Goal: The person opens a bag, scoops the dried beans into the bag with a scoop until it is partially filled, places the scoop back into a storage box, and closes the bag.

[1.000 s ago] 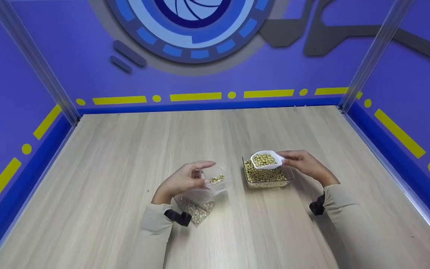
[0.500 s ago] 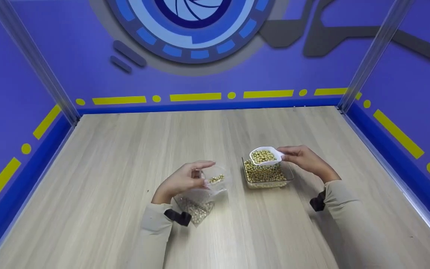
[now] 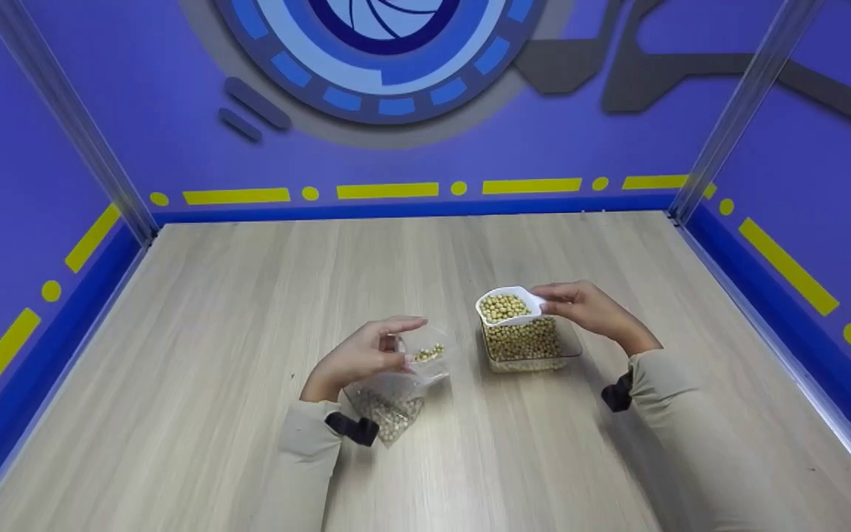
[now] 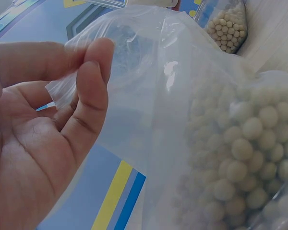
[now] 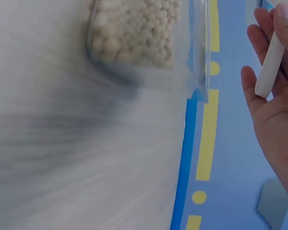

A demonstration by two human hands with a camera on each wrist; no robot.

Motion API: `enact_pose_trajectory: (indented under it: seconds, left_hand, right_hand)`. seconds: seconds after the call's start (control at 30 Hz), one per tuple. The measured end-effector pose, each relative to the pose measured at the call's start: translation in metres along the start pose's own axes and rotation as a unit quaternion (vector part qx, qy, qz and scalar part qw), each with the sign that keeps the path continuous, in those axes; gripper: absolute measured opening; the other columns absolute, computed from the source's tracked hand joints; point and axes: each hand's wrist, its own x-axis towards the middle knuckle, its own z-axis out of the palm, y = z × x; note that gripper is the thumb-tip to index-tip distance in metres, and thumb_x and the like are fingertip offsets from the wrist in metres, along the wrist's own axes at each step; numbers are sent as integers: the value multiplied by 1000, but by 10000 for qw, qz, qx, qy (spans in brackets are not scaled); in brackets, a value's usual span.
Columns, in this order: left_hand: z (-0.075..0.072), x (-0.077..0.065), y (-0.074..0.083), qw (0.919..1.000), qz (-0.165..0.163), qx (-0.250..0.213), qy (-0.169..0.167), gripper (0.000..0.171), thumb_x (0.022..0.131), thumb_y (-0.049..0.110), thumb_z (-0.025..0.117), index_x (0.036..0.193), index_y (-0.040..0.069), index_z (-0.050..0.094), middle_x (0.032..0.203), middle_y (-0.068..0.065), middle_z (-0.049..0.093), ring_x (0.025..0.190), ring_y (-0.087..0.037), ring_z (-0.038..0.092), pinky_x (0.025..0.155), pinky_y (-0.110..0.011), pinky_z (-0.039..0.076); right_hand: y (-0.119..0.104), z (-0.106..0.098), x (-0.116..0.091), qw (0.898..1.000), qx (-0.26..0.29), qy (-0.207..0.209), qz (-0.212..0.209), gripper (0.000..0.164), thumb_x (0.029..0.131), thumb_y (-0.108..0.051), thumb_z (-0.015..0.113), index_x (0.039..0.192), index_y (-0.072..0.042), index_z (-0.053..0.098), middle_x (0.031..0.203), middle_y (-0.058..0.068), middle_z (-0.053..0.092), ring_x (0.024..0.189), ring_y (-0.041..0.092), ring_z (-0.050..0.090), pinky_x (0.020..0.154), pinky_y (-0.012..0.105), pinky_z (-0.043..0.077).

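Note:
My left hand [image 3: 359,358] pinches the mouth of a clear plastic bag [image 3: 436,378] between thumb and fingers and holds it open. Round yellow-green dried beans fill the lower part of the bag, seen close in the left wrist view [image 4: 249,158]. My right hand [image 3: 592,310] grips the handle of a white scoop [image 3: 515,320], heaped with the same beans. The scoop is level, above the left back part of a clear rectangular container [image 3: 572,353], apart from the bag. Beans [image 3: 525,343] lie in that container; the scoop hides some of them.
The container stands on a wood-grain table [image 3: 248,310], to the right of the bag. Blue panels with yellow marks [image 3: 387,191] close off the back and both sides. Metal posts [image 3: 736,96] stand at the back corners.
My right hand has brought the full scoop leftward and slightly up, from over the container's middle to its left side. The left hand and bag have stayed in place.

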Motion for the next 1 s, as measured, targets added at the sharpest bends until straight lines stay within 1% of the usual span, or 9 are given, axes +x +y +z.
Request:
enact_pose_trajectory:
  seconds: [0.17,0.27,0.43,0.53,0.57,0.63,0.77,0.87,1.0]
  left_hand:
    - [0,0,0,10000,12,7,-3,60,82,-10,52,141,-6,42,150,-23,34,71,-2,52,75,-22,55]
    - [1,0,0,10000,19,-4,-1,60,82,-10,52,141,-6,42,151,-23,34,71,-3,52,74,-21,55]
    - [1,0,1,10000,23,17,-6,61,81,-10,52,141,-7,41,151,-23,33,71,-3,53,72,-21,55]
    - [1,0,1,10000,16,68,2,62,80,-9,52,141,-7,41,151,-22,34,71,-3,53,71,-20,54]
    - [1,0,1,10000,29,68,-3,62,80,-9,52,141,-7,41,151,-23,33,71,-3,53,71,-20,54]
    - [0,0,2,10000,37,69,-12,61,80,-9,51,141,-8,41,151,-23,34,72,-3,53,71,-19,54]
    - [0,-1,1,9998,102,168,10,61,79,-9,52,140,-7,43,149,-22,37,72,-3,51,66,-16,49]
    - [-1,-1,1,9995,149,263,32,61,79,-9,54,139,-6,45,148,-21,39,72,-3,49,63,-15,44]
    - [-1,0,1,9995,153,281,31,61,79,-9,54,139,-6,45,148,-22,38,72,-3,48,63,-15,44]
  right_hand:
    - [-7,5,5,9998,-185,-17,-95,38,94,-19,60,128,-2,62,126,18,63,112,13,59,89,20,49]
    - [-10,9,9,9995,-246,-35,-183,37,94,-19,60,127,-3,62,126,18,63,113,19,59,88,21,49]
    - [-16,16,13,9995,-138,-160,-247,35,93,-16,60,126,-2,63,124,18,64,106,13,61,83,16,49]
    - [-19,19,16,9994,-101,-209,-270,34,93,-14,61,124,-2,64,123,18,65,102,8,62,82,16,50]
    - [-20,20,17,9993,-80,-233,-264,33,93,-13,61,124,-2,65,123,18,65,102,8,62,82,18,50]
    - [-21,22,18,9992,-74,-265,-288,33,93,-13,61,123,-2,65,123,17,65,102,10,62,82,20,51]
    - [-24,26,21,9989,-89,-332,-308,33,92,-13,62,123,-2,65,124,17,64,105,18,62,83,24,52]
    - [-27,28,22,9985,-123,-380,-372,34,92,-14,62,123,-3,65,125,17,64,107,23,61,83,21,52]
    - [-30,31,24,9975,-198,-449,-514,33,91,-15,63,122,-4,66,124,17,65,110,27,61,84,20,50]
